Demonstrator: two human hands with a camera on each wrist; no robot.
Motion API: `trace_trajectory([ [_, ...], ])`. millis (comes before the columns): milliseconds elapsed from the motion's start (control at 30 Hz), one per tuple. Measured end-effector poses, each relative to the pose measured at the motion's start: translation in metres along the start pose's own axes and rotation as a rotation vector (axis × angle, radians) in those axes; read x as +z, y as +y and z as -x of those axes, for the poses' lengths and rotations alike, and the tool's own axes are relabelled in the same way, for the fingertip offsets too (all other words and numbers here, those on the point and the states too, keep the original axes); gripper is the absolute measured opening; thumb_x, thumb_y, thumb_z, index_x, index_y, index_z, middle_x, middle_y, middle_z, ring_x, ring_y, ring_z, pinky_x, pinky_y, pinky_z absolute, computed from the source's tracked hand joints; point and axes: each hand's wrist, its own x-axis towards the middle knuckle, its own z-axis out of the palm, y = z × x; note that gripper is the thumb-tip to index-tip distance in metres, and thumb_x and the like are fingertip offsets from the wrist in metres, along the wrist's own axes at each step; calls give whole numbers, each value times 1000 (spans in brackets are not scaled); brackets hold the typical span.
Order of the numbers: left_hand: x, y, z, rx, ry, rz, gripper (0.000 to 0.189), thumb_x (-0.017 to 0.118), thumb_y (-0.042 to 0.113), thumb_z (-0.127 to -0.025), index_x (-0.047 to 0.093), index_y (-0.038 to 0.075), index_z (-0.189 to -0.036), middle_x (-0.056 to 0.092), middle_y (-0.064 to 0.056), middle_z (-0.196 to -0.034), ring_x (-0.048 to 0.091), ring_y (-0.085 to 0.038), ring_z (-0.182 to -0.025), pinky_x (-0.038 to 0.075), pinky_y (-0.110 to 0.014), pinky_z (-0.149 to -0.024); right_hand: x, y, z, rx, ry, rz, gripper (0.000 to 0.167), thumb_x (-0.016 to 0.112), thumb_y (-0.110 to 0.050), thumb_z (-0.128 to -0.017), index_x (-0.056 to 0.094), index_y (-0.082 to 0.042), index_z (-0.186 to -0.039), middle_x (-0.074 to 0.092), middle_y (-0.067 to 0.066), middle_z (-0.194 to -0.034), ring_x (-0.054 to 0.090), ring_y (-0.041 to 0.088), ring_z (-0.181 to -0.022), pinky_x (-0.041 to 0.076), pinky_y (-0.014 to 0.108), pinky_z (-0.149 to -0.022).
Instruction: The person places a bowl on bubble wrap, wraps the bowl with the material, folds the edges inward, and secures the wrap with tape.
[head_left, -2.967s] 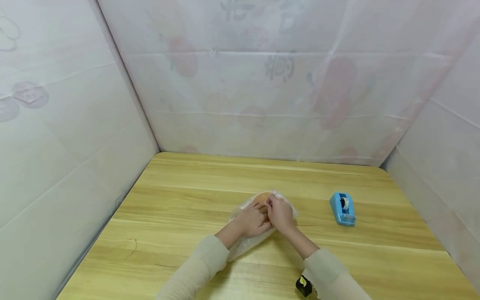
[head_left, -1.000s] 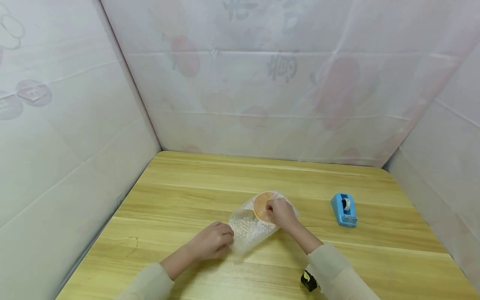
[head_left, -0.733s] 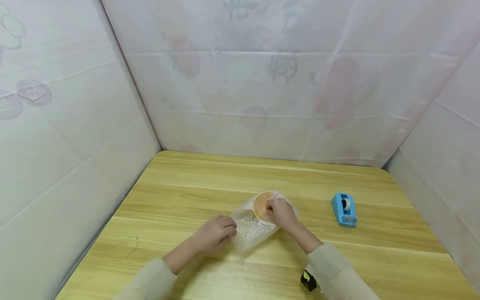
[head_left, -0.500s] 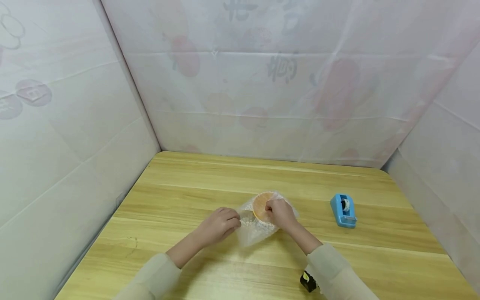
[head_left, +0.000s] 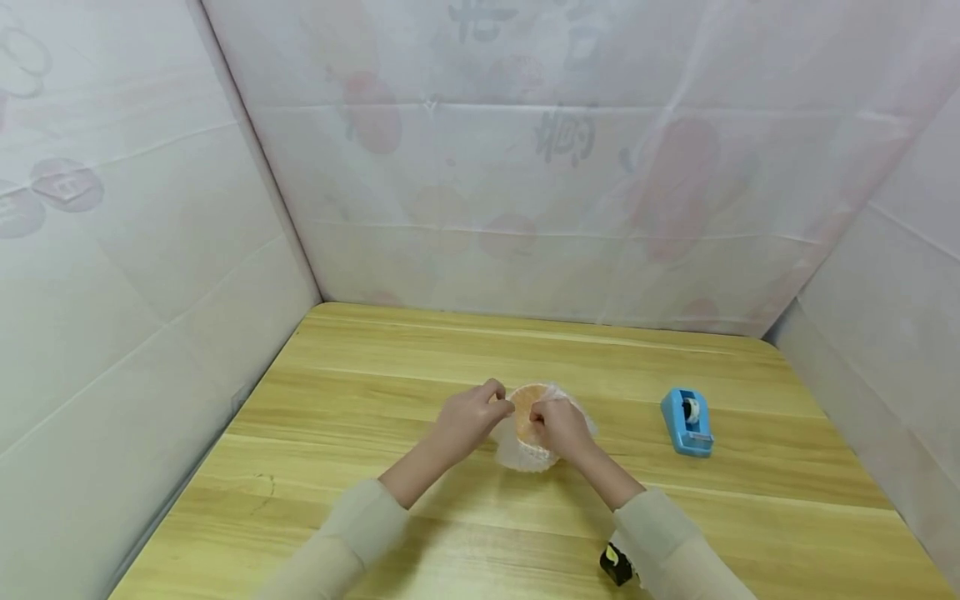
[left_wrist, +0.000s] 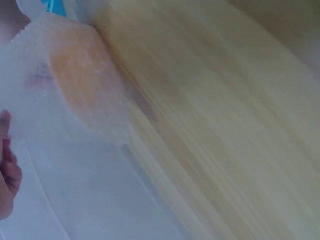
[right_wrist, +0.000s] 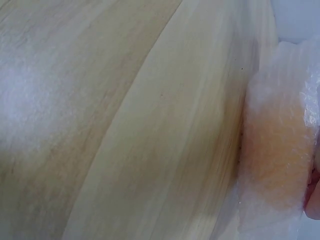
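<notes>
A round orange thing (head_left: 528, 398) with a citrus-slice pattern lies partly wrapped in bubble wrap (head_left: 525, 458) near the table's middle. Both wrist views show its orange side (left_wrist: 77, 70) through the clear bubble wrap (right_wrist: 277, 80). My left hand (head_left: 471, 418) pinches the left end of the sheet, lifted at the orange thing's left edge. My right hand (head_left: 562, 427), fingers curled, pinches the bubble wrap folded over the right part of the orange thing. My fingers hide the exact pinch points.
A blue tape dispenser (head_left: 687, 422) with a roll of tape stands to the right on the wooden table (head_left: 360, 367). A small black object with a yellow mark (head_left: 617, 564) lies beside my right sleeve. Pale cloth walls (head_left: 465, 275) enclose the back and sides.
My left hand left the orange thing, took the sheet's left end, and has raised it up and rightward toward the orange thing. My right hand has stayed almost still.
</notes>
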Motion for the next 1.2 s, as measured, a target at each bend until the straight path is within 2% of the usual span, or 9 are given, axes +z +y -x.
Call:
trace_trajectory([
  [167,12,11,-12,-84,-22,8,4,65,19,-85,67,17,-85,60,1,-88,34,1,-43,19,-6,-39,-1,0,0,-14,8,13,20,62,12,-71,62,-5,-61,53,-2,-54,36,3,-49,33,14,-45],
  [333,30,21,-18,-163,29,78,7,67,20,-84,67,13,-83,61,-2,-86,48,-3,-47,32,-7,-41,-2,1,0,-68,27,49,22,60,11,-73,58,-7,-60,31,-6,-48,22,3,-45,19,13,-44],
  [500,50,31,-17,-294,84,142,8,66,15,-85,66,7,-85,61,-5,-84,54,-6,-53,40,-9,-45,-3,1,1,-62,39,19,18,61,10,-75,63,-6,-66,35,-5,-47,25,3,-45,22,13,-44],
  [700,60,37,-8,-469,85,373,10,57,-1,-87,52,-2,-95,56,-11,-85,52,-10,-55,39,-8,-46,-4,0,1,17,-13,-38,23,58,9,-74,57,-8,-58,31,-7,-47,25,4,-43,20,13,-43],
  [767,58,35,-4,-450,74,472,7,53,-6,-85,50,-3,-90,53,-11,-81,52,-11,-59,40,-8,-50,-3,-1,1,32,-13,-45,24,58,9,-73,55,-8,-57,33,-7,-48,27,4,-44,21,14,-44],
  [900,52,27,6,-251,-30,516,13,49,-8,-85,58,-1,-91,61,-11,-90,59,-16,-77,50,-13,-68,-4,-1,2,47,0,-54,25,55,11,-72,53,-8,-57,37,-5,-49,28,5,-46,23,14,-45],
  [1033,51,25,13,-77,-170,385,29,50,1,-87,61,0,-114,64,-11,-115,59,-22,-111,47,-25,-97,-5,4,4,28,29,-40,24,51,14,-66,58,-8,-61,46,-2,-53,32,6,-50,28,17,-48],
  [1100,52,25,14,-21,-203,299,33,51,7,-89,58,0,-121,62,-11,-121,56,-23,-116,44,-28,-101,-6,6,5,25,30,-59,27,50,17,-64,60,-9,-63,52,-2,-57,35,6,-52,32,17,-49],
  [1200,53,28,12,7,-213,190,34,53,15,-92,58,0,-123,62,-11,-121,57,-22,-116,45,-27,-99,-6,10,6,37,16,-83,28,53,19,-66,59,-9,-63,54,-1,-58,38,7,-54,35,18,-49],
])
